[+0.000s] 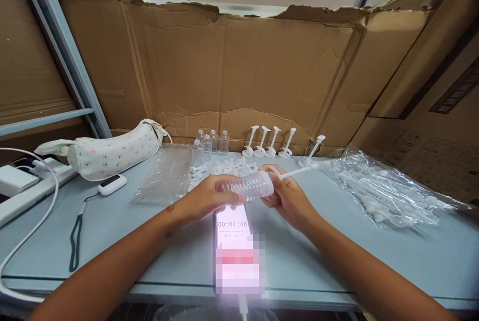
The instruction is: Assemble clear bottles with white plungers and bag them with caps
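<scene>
My left hand (207, 196) is wrapped round a small clear ribbed plastic bottle (250, 186), held sideways above a phone (234, 229) whose screen shows a timer. My right hand (286, 196) grips the white pump cap (267, 183) at the bottle's neck, and the pump's long white stem (299, 172) points right. Behind the hands lies a pile of small white parts (224, 167). Several clear bottles (209, 144) stand further back, and a row of white pump heads (269, 144) stands along the cardboard.
A floral pouch (112, 154) and a small white device (112, 185) with a black strap lie at the left, beside a clear plastic bag (164, 176). Another clear bag (381, 191) of white pump parts lies at the right. Cardboard walls (262, 72) surround the grey table (337, 256).
</scene>
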`<state>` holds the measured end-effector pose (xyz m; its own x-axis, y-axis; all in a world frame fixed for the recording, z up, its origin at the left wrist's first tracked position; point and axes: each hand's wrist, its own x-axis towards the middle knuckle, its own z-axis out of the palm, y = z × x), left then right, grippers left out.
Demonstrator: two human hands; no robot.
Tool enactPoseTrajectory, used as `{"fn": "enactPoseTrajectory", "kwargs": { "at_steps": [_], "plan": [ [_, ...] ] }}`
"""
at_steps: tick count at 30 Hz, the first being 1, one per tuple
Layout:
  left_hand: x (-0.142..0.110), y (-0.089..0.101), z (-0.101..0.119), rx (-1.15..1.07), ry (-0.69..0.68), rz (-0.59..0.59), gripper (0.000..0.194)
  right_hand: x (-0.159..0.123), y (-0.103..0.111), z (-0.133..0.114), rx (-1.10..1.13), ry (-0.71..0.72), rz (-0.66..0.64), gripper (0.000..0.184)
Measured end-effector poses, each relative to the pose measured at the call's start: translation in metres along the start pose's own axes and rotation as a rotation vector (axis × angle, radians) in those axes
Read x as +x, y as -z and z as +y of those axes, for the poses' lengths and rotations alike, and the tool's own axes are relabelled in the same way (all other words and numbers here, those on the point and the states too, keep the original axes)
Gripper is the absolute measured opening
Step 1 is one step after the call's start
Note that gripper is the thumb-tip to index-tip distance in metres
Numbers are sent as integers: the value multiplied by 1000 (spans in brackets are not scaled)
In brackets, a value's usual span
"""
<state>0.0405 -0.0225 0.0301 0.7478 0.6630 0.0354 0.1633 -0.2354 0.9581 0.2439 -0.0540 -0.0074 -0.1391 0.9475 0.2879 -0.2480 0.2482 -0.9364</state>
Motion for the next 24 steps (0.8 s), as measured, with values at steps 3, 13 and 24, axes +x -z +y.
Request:
{"fn": "enactPoseTrajectory", "kwargs": {
  "at_steps": [3, 13, 24],
  "plan": [
    [1, -1, -7, 148, -101, 104, 43, 1, 1, 2, 6, -20, 8, 38],
    [3, -8, -35, 1219, -563, 388, 52, 0, -7, 2, 88, -149, 70, 37],
    [-1, -18, -28, 1451, -652, 529, 44, -6, -9, -8, 104, -159, 72, 45]
  ]
}}
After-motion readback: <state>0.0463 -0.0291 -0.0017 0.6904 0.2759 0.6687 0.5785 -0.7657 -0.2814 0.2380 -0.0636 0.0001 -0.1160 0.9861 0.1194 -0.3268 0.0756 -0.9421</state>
